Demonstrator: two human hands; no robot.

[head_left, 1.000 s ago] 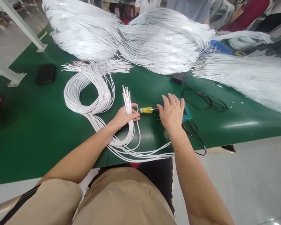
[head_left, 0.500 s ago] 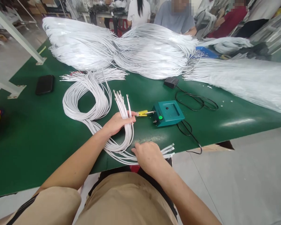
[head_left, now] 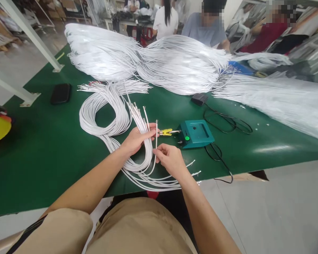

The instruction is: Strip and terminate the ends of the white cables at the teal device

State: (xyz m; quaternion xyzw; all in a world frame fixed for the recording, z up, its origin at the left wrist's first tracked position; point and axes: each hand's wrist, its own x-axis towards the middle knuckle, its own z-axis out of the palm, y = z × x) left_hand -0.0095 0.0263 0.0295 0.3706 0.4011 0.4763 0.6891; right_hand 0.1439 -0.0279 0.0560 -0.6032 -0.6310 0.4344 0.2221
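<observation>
My left hand [head_left: 137, 139] is closed around a bundle of white cables [head_left: 148, 148], whose metal-tipped ends stick up above the thumb. Between the thumb and fingers of my right hand [head_left: 171, 158] is a single white cable [head_left: 156, 137], held upright just right of the bundle. Beyond my left fingertips, a yellow-sleeved clip [head_left: 166, 132] juts from a teal box [head_left: 197, 132] with a green button. The cables loop back into a coil [head_left: 106, 127] on the left. Several loose cable ends [head_left: 193, 173] lie right of my right wrist, near the table's front edge.
Big heaps of white cable [head_left: 180, 63] cover the back of the green table [head_left: 37, 169]. A black pedal [head_left: 199, 99] with a cord lies behind the box. At left are a dark phone-like object [head_left: 60, 94] and a metal post [head_left: 34, 38]. People sit beyond the table.
My right hand has risen from the loose cable ends near the table edge and now holds one cable upright beside the bundle. My left hand keeps its grip. The view has shifted slightly.
</observation>
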